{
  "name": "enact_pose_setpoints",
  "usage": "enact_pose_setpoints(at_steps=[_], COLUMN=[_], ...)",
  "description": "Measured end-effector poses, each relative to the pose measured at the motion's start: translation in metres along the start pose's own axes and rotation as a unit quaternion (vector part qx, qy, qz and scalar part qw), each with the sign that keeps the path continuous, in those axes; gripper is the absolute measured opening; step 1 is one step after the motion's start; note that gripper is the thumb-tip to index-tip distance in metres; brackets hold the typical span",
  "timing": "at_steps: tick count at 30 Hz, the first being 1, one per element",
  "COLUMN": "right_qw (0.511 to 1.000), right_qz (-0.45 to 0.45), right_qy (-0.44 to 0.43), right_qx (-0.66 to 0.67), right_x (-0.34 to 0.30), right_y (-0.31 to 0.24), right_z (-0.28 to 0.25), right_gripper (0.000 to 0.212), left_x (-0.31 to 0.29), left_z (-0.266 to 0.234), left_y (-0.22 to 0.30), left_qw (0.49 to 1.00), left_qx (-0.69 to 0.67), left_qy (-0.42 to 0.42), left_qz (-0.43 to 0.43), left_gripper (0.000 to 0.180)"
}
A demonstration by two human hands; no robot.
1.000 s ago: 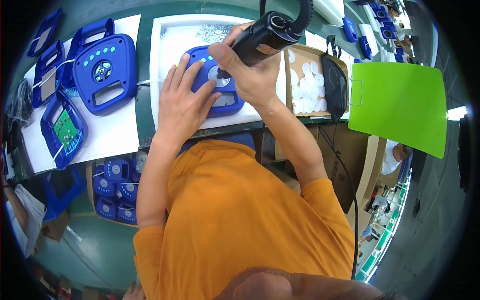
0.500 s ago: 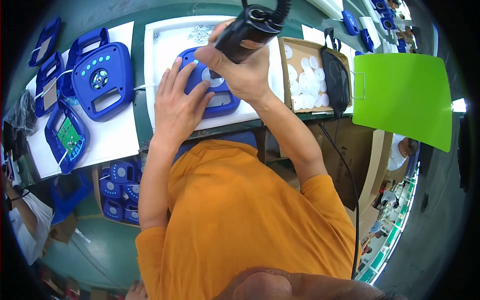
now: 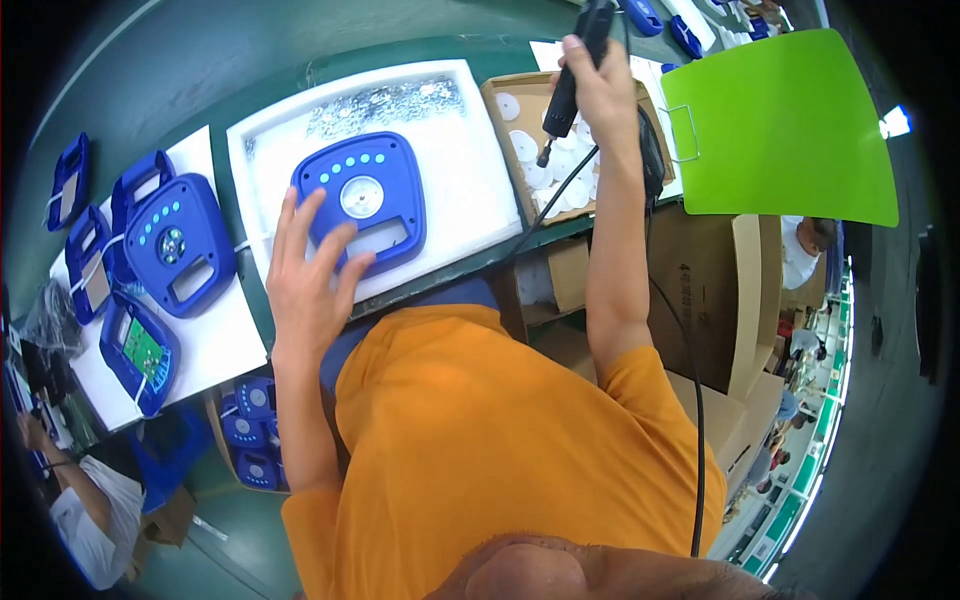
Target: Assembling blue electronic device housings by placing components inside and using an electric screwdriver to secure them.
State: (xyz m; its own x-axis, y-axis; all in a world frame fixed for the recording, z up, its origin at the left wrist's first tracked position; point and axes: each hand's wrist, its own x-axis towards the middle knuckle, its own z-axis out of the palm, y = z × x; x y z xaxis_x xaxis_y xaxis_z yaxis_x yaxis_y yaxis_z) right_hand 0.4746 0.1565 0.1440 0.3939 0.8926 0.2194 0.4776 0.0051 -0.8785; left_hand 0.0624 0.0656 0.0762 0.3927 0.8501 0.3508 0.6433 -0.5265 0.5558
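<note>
- Left of the white foam tray (image 3: 475, 200): glossy blue moulded housings (image 3: 180, 250) on a white sheet (image 3: 218, 350); one open shell shows a green circuit board (image 3: 143, 348).
- Tray's near left corner: left hand (image 3: 308, 285), fingers spread and curved; I can't tell whether the tips touch.
- On the tray: smooth blue plastic housing with round centre disc (image 3: 398, 192), ahead and right of those fingers, left hand nearer. Button-to-handle axis runs far to near, slightly canted. Beyond it, loose silvery metal bits (image 3: 385, 105).
- Right of the tray: right hand (image 3: 608, 95), fingers wrapped around a slim black screwdriver (image 3: 562, 112), tip over a brown cardboard box (image 3: 537, 98) of thin, whitish discs (image 3: 523, 146).
</note>
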Motion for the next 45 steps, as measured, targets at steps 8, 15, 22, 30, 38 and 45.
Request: enact_pose_setpoints(at_steps=[8, 15, 22, 30, 38, 45], right_qw=[0.918, 0.887, 0.944, 0.953, 0.934, 0.933], right_qz=[0.010, -0.062, -0.218, -0.229, -0.272, -0.264], right_qy=[-0.095, -0.006, -0.002, -0.135, -0.182, -0.206], right_qx=[-0.384, -0.457, -0.247, -0.147, -0.141, -0.134], right_x=[0.012, -0.030, -0.096, -0.158, -0.166, -0.164], right_y=[0.066, 0.019, -0.016, -0.007, -0.006, -0.005], right_z=[0.029, 0.052, 0.083, 0.114, 0.128, 0.130], right_gripper=[0.065, 0.042, 0.034, 0.021, 0.025, 0.025], left_x=[-0.011, 0.039, 0.206, 0.215, 0.150, 0.132], left_z=[-0.001, -0.036, -0.001, -0.042, -0.175, -0.198], left_y=[0.006, 0.001, -0.129, -0.163, -0.347, -0.404], left_qw=[0.998, 0.996, 0.982, 0.977, 0.873, 0.820], left_qx=[0.023, 0.050, 0.146, 0.181, 0.393, 0.491], left_qy=[-0.055, -0.024, 0.088, 0.017, 0.100, -0.034], left_qz=[0.020, 0.066, 0.075, -0.108, -0.272, -0.292], left_gripper=[0.027, 0.029, 0.029, 0.029, 0.028, 0.032])
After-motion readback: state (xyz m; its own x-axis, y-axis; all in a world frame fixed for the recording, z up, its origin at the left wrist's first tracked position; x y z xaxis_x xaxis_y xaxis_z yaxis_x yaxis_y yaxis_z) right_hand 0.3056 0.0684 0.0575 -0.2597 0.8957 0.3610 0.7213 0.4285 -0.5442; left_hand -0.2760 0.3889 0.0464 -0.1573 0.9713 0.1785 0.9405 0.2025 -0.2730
